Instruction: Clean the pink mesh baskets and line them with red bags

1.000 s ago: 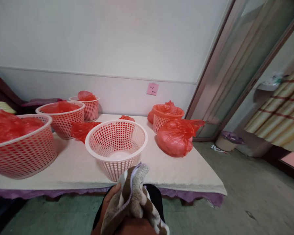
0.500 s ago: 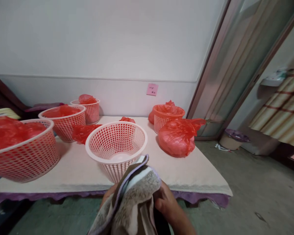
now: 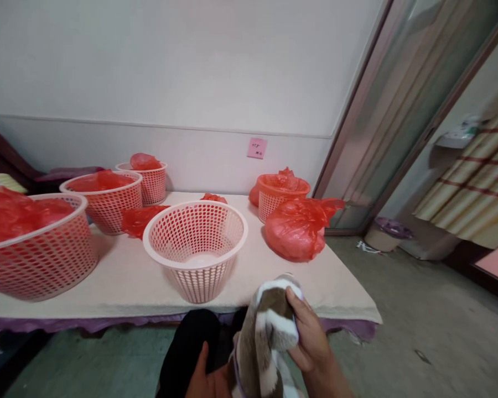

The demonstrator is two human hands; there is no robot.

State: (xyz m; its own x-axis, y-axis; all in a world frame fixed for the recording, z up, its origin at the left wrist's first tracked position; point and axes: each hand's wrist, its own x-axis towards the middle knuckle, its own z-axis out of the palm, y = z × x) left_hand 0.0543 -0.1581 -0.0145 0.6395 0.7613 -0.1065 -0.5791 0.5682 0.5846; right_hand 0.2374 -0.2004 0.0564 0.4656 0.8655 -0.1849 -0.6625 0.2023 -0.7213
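A plush cloth [image 3: 269, 337] with brown, grey and white stripes and a purple edge hangs in folds over my lap. Its upper end is pinched by my right hand [image 3: 311, 337], the thumb lying on top. Low in the view, my left hand [image 3: 211, 381] holds the cloth's lower left side; its thumb points up, apart from the fabric, and its fingers are mostly covered. Just beyond my hands, an empty pink mesh basket [image 3: 199, 276] stands upright on a table [image 3: 269, 293] with a pale cover.
Pink baskets with red plastic bags [image 3: 41, 260] line the left side. A full red bag [image 3: 294, 232] sits at the right, before another basket [image 3: 269, 204]. A pink note [image 3: 257, 148] is on the wall. A bin [image 3: 385, 235] stands on the floor.
The cloth has moved right and away from the basket's front. My right hand has lifted its end, turning the striped side up; my left hand has dropped lower, its thumb now showing.
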